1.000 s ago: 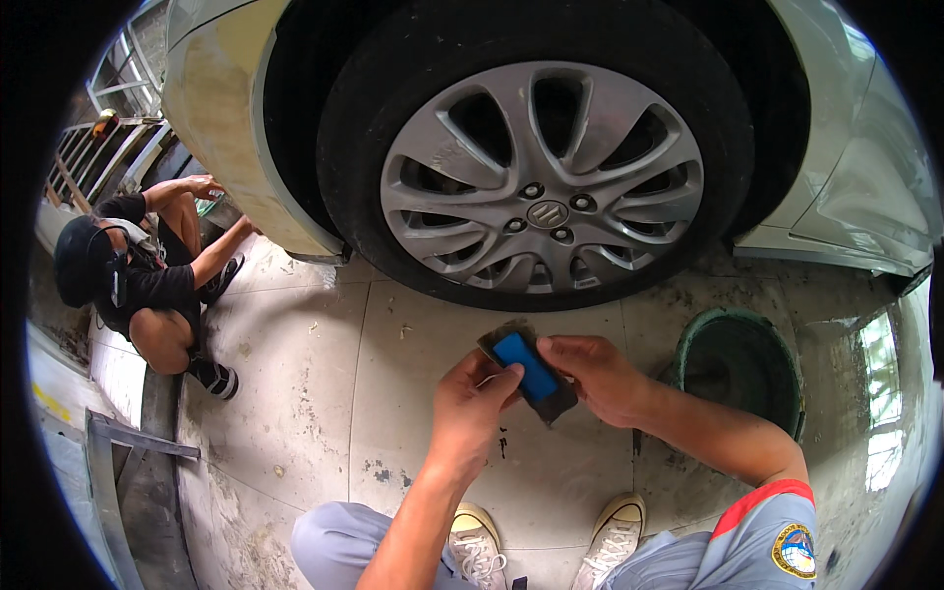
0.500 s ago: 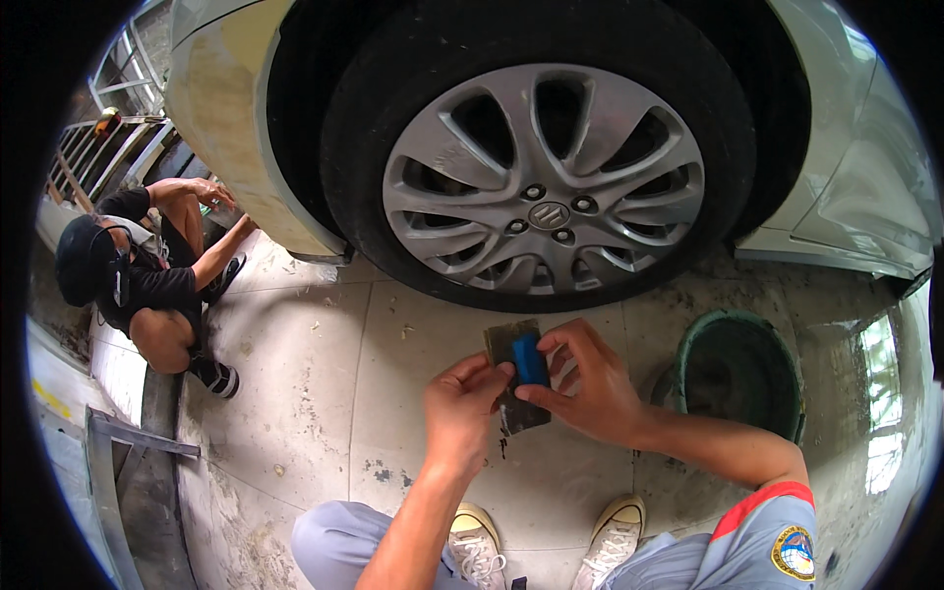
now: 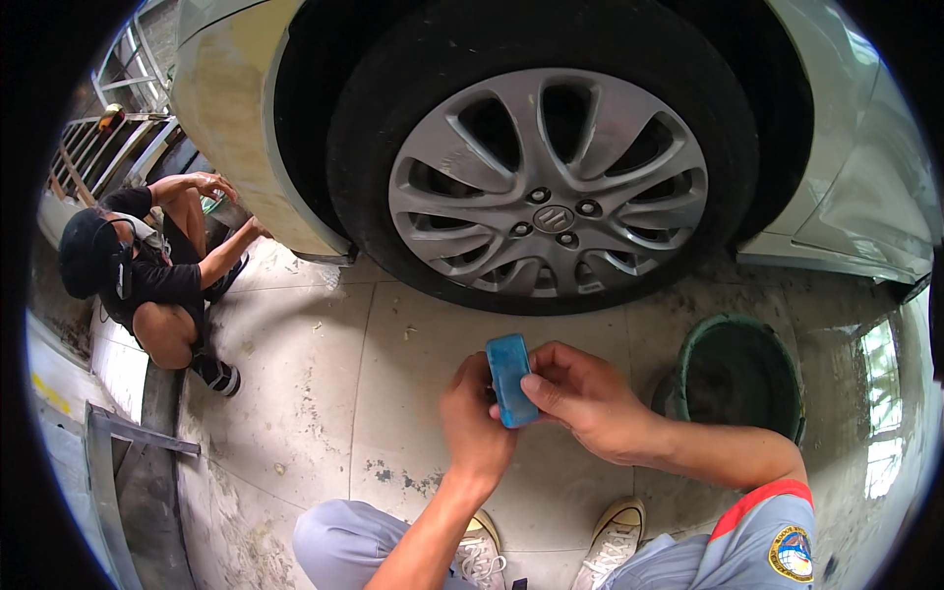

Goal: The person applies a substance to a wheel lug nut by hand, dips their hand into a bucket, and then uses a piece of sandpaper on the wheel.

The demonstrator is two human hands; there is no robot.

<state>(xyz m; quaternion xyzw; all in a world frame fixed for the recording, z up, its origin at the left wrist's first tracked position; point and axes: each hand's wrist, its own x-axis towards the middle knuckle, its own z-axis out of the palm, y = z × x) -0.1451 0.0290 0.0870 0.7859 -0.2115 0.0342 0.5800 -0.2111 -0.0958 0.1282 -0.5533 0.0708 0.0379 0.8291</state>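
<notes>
In front of the car wheel I hold up a small blue rectangular block (image 3: 508, 379), tilted, with its paler broad face showing. My right hand (image 3: 590, 403) is closed on its right side, the thumb pressed on the face and the fingers behind. At the block's left edge, my left hand (image 3: 475, 423) is curled closed against it, its fingertips hidden behind the block. The dark, thin, sandpaper-like sheet seen earlier is out of sight; I cannot tell whether it is behind the block or inside the hands.
A silver alloy wheel (image 3: 551, 182) with a black tyre stands just beyond my hands, under a pale car body (image 3: 221, 128). On the right sits a dark green bucket (image 3: 733, 324). At left, a person (image 3: 147, 285) squats near the car, beside a metal frame (image 3: 147, 433).
The blue block has turned to show its paler face and come slightly left. The dark sheet beneath it has gone from view. My left hand has rolled over, with its fingers now behind the block.
</notes>
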